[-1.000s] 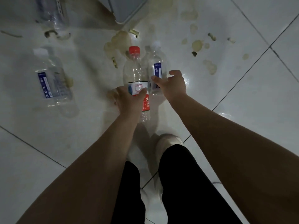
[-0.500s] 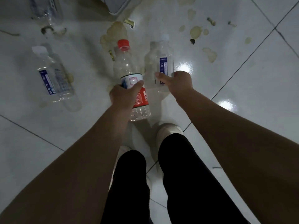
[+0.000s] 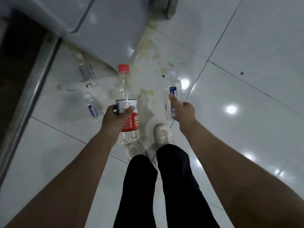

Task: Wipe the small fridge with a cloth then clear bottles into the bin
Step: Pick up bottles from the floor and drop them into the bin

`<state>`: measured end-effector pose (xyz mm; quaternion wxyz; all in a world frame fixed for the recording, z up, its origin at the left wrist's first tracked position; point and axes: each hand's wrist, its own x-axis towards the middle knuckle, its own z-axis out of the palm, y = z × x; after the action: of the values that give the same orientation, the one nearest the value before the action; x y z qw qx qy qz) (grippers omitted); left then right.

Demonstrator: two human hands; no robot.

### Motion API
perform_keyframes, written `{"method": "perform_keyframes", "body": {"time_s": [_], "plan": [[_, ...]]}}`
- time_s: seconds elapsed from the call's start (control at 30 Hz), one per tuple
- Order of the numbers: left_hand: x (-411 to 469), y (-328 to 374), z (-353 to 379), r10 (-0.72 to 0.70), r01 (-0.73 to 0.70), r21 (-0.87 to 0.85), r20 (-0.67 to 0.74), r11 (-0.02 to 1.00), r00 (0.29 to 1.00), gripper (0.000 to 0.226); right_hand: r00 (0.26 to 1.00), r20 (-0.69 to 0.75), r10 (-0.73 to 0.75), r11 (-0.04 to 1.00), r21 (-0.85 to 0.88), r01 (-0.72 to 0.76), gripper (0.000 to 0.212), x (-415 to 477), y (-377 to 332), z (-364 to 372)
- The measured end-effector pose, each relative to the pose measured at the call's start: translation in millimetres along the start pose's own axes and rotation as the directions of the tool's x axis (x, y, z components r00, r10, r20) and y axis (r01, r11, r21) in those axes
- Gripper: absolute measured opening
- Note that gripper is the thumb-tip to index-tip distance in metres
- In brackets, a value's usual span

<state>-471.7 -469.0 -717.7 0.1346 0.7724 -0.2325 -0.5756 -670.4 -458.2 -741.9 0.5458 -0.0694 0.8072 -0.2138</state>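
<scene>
My left hand (image 3: pixel 115 119) grips a clear plastic bottle with a red cap and red label (image 3: pixel 125 89), lifted off the floor. My right hand (image 3: pixel 185 112) holds a smaller clear bottle with a white cap and blue label (image 3: pixel 174 87), also raised. Two more small clear bottles lie on the white tiles to the left, one near (image 3: pixel 92 106) and one farther back (image 3: pixel 85 70). The small grey fridge (image 3: pixel 105 30) stands at the top, its lower front corner just beyond the red cap.
Yellowish stains and crumbs (image 3: pixel 149 92) spot the tiles in front of the fridge. A metal door sill (image 3: pixel 32 89) runs along the left edge beside a dark floor. My white shoes (image 3: pixel 162 134) and black trousers are below the hands.
Both hands have lifted their bottles up off the floor and drawn apart. My view has risen, so the fridge now fills the top and the floor bottles look smaller.
</scene>
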Motion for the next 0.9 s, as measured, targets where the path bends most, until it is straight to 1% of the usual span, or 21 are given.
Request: {"method": "perform_keyframes", "body": {"time_s": [0.07,0.13,0.17,0.27,0.33,0.43,0.5,0.63,0.73,0.83,0.9], "plan": [[-47,35,-8,0.045,-0.045,0.015,0.005,0.999,0.999,0.049,1.000,-0.010,-0.001,0.998,0.066,0.001,0.048,-44,-23,-31],[-92,72,-14,0.084,-0.084,0.023,-0.005,0.996,0.996,0.046,0.999,-0.030,-0.014,0.991,0.131,0.018,0.057,-87,-46,-64],[-115,90,-16,0.103,-0.103,0.011,-0.001,0.995,0.995,0.045,0.999,-0.043,-0.027,0.987,0.159,0.034,0.058,-109,-59,-80],[-178,134,-16,0.188,-0.187,-0.034,0.053,0.982,0.981,0.041,0.993,-0.067,-0.096,0.965,0.239,0.109,0.049,-170,-94,-124],[-216,156,-13,0.248,-0.247,-0.023,0.093,0.969,0.964,0.043,0.988,-0.086,-0.131,0.952,0.268,0.150,0.043,-206,-109,-149],[-267,180,-6,0.330,-0.332,-0.023,0.193,0.943,0.924,0.035,0.979,-0.143,-0.144,0.923,0.337,0.185,0.039,-256,-121,-181],[-295,192,-4,0.376,-0.386,-0.015,0.256,0.922,0.890,0.032,0.974,-0.187,-0.128,0.899,0.393,0.194,0.040,-284,-119,-196],[-332,210,-9,0.445,-0.493,0.051,0.357,0.869,0.822,0.035,0.944,-0.314,-0.100,0.822,0.509,0.256,0.044,-331,-106,-219],[-355,221,-11,0.444,-0.519,0.060,0.439,0.853,0.781,0.046,0.916,-0.394,-0.077,0.761,0.570,0.309,0.042,-365,-92,-233],[-380,228,-4,0.464,-0.566,0.063,0.503,0.822,0.729,0.040,0.883,-0.468,-0.037,0.694,0.624,0.359,0.043,-398,-76,-252],[-402,230,7,0.460,-0.594,0.074,0.557,0.801,0.691,0.045,0.858,-0.514,0.005,0.653,0.652,0.387,0.042,-418,-61,-270]]}}
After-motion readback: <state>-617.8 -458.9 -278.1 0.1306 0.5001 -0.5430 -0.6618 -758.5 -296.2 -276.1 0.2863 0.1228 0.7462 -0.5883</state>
